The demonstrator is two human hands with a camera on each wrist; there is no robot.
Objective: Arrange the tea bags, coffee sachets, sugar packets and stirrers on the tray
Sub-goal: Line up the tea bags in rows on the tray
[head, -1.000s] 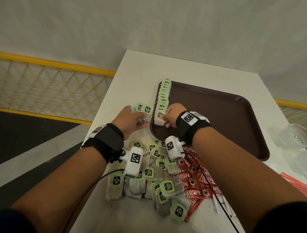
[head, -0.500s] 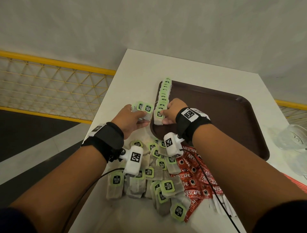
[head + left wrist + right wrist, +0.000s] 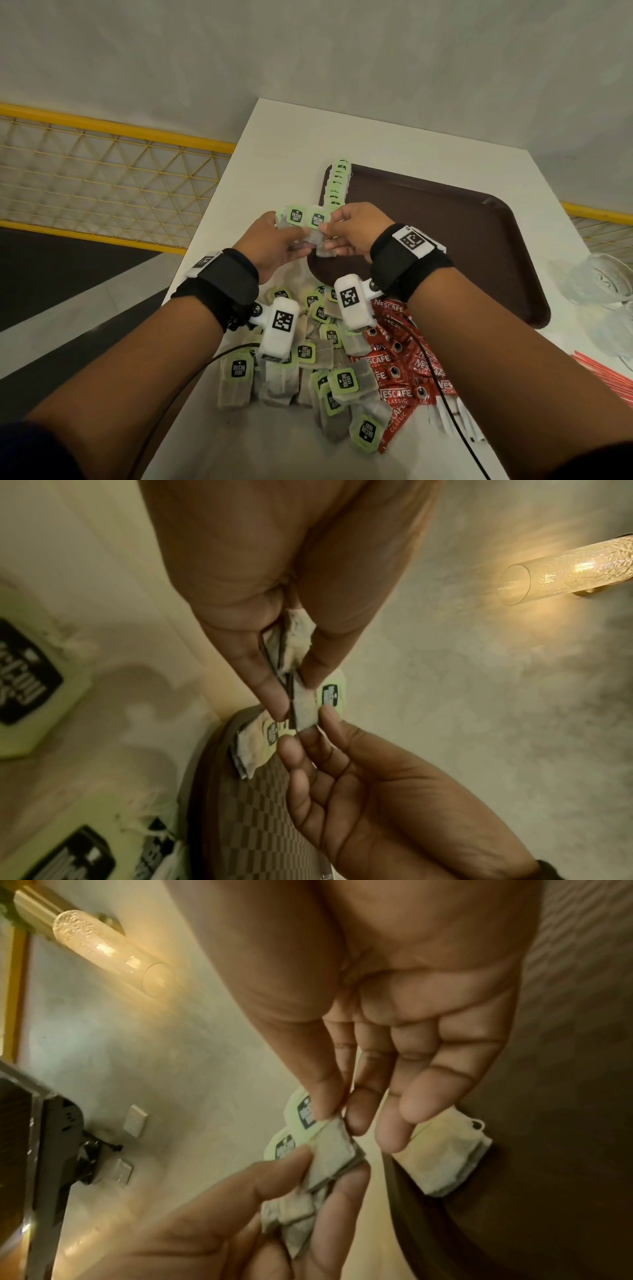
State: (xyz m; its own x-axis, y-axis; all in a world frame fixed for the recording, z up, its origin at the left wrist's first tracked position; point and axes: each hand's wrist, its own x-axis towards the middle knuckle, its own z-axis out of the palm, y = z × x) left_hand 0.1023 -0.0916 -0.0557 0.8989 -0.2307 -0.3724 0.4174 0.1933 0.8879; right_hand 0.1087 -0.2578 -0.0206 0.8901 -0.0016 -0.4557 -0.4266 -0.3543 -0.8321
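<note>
My left hand (image 3: pixel 297 244) grips a small bundle of tea bags (image 3: pixel 306 219) with green tags, held just left of the brown tray (image 3: pixel 462 246). My right hand (image 3: pixel 327 236) meets it and pinches one tea bag (image 3: pixel 334 1141) of that bundle between thumb and forefinger. In the left wrist view the left hand (image 3: pixel 291 696) squeezes the bags (image 3: pixel 294 642) edge-on. A row of tea bags (image 3: pixel 337 185) stands along the tray's left edge. Loose tea bags (image 3: pixel 308 359) and red coffee sachets (image 3: pixel 404 363) lie on the table under my wrists.
White packets (image 3: pixel 448 418) poke out beside the coffee sachets. Red stirrers (image 3: pixel 609 373) lie at the right edge, with a clear glass (image 3: pixel 596 284) behind them. The white table (image 3: pixel 291 137) ends at the left, above a yellow mesh railing (image 3: pixel 102 171).
My right hand has left the near end of the row on the tray and moved left to the left hand's bundle, where it now pinches a bag. The left hand lifted slightly.
</note>
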